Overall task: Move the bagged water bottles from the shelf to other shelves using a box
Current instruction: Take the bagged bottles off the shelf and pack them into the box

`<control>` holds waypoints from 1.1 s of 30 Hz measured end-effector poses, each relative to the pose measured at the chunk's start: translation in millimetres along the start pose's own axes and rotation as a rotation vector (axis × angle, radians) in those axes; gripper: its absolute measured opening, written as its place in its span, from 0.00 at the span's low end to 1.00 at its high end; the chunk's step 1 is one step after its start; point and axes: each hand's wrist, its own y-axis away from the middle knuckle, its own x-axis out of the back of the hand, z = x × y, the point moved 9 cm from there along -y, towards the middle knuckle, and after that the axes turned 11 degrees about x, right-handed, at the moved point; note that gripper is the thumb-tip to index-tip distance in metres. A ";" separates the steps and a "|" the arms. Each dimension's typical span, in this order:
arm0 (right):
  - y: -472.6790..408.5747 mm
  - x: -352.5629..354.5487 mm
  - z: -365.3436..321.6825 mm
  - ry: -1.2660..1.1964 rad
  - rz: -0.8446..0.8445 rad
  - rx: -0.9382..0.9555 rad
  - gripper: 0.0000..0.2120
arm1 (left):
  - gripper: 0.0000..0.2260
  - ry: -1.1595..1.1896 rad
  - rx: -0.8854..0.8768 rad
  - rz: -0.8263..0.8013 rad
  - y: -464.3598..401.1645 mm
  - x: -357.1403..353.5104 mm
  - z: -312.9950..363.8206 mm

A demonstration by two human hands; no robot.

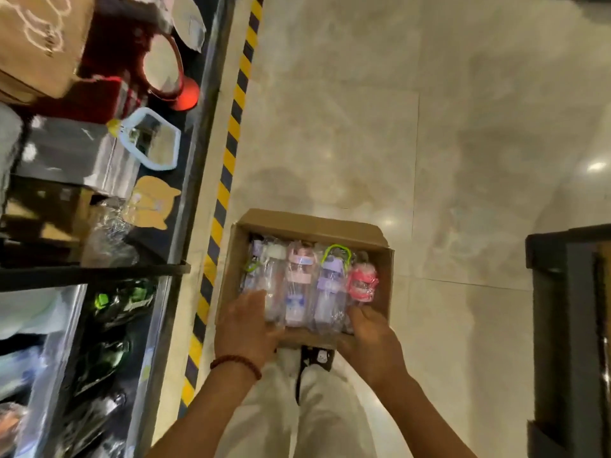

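Carrying the load low and close to the body, the person holds an open brown cardboard box (310, 226) by its near wall, with the left hand (246, 328) at the near left corner and the right hand (372, 342) at the near right corner. Both hands curl their fingers over that edge; the left fingers reach inside against the plastic wrap, and the right fingers hook in beside the pink bottle. A grip at 2 corners likely keeps the box level, so that nothing rolls.

Inside lie the clear plastic-bagged water bottles (309, 285), about 5 of them side by side, caps pointing away from the person: purple and white at the left, then pale pink, then lilac with a green strap, then a short pink 1 at the right. Laid flat and packed touching, they probably brace each other during the walk.

A dark metal shelf unit (185, 206) runs along the left, holding a blue-framed mirror (155, 140), a red round mirror (165, 71) and bagged dark goods lower down. A yellow-and-black striped floor tape (228, 153) marks its foot. The box hangs over the glossy beige tiled floor (429, 127), beside that shelf, so transport seems underway and unloading not yet begun.
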 end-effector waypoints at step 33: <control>-215.5 -243.4 125.3 -1.076 0.218 -0.310 0.32 | 0.33 0.873 0.372 -0.420 -253.9 -269.7 -116.3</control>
